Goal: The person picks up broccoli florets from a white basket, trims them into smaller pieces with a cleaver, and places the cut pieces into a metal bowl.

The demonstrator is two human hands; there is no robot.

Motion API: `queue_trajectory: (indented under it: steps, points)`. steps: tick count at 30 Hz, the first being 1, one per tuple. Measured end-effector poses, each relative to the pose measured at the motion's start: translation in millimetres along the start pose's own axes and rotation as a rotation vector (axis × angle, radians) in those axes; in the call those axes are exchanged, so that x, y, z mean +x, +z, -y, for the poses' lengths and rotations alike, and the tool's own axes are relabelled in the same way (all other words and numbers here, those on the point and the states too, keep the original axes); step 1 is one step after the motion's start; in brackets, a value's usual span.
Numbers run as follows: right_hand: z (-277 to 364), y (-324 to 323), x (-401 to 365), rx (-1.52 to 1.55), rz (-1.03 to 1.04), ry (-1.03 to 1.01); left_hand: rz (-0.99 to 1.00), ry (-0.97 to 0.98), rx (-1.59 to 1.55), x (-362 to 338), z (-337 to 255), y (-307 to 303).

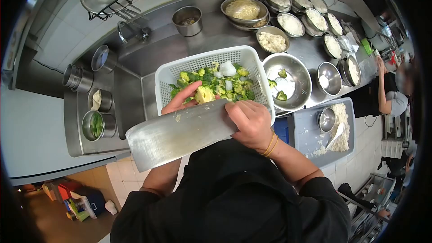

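My right hand (252,123) is wrapped round the handle end of a wide cleaver (175,137), whose broad blade stretches to the left, flecked with small bits. Behind the blade, my left hand (181,98) holds a cut broccoli piece (205,94) with its pale inside facing up. The blade hides most of that hand. Both hands are over the near side of a white perforated basket (163,77), where broccoli florets (234,87) lie with some ice chunks (227,69). Right of it, a steel colander (302,69) holds a few florets.
The basket stands over a steel sink (128,103). Metal pots (108,128) line the left; another pot (186,20) stands behind. Several rice-filled bowls (290,24) crowd the back right. A grey tub (310,141) holds rice, a bowl and a scoop. Another person (391,94) is at far right.
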State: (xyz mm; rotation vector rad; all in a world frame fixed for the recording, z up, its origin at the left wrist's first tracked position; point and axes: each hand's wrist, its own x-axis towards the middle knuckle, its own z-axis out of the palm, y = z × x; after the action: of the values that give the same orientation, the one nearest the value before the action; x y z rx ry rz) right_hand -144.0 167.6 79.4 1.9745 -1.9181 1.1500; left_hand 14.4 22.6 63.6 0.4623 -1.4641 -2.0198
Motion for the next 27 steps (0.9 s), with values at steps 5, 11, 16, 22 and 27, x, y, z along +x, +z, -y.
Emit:
queue_trajectory:
  steps: [5, 11, 16, 22, 27]
  points:
    - [1, -4, -1, -0.028, -0.028, -0.041, -0.018, 0.102, 0.027, -3, -7, 19]
    - [-2, -6, 1, -0.047, -0.056, -0.077, -0.048, 0.129, 0.104, -2, -5, 19]
    - [-3, -7, 0, -0.048, -0.074, -0.087, -0.029, 0.058, -0.003, -3, -9, 19]
    - [-6, -3, 0, -0.093, -0.111, -0.099, -0.034, 0.112, 0.128, -2, -13, 24]
    - [-10, 5, -5, -0.137, -0.171, -0.099, -0.025, 0.122, 0.258, -4, -17, 25]
